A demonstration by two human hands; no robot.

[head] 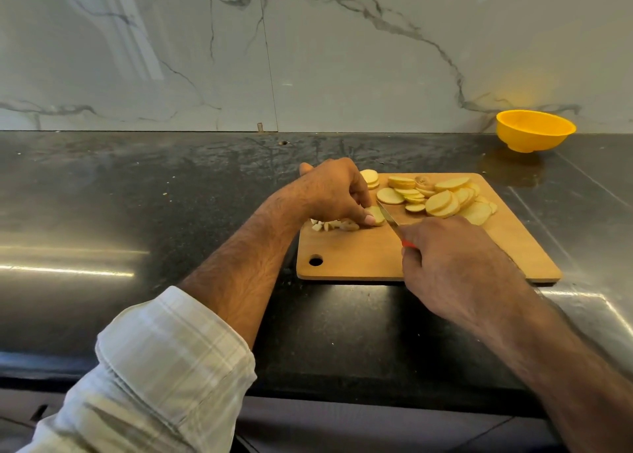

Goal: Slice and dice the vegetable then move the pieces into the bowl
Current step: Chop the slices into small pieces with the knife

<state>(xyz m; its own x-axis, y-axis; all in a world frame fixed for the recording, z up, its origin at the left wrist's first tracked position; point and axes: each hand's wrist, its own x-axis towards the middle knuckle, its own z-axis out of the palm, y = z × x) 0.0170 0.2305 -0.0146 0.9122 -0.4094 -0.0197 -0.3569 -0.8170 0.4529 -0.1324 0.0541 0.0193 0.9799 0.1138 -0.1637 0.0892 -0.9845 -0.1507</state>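
A wooden cutting board lies on the dark counter. Several round potato slices are heaped on its far half. My left hand pins a small stack of slices against the board with its fingertips. A few diced pieces lie under that hand at the board's left edge. My right hand grips a red-handled knife, its blade resting against the right side of the pinned stack. A yellow bowl stands at the back right, near the wall.
The black stone counter runs left and right, with a marble wall behind it. The counter's front edge lies just below my forearms. A small hole shows in the counter near the wall.
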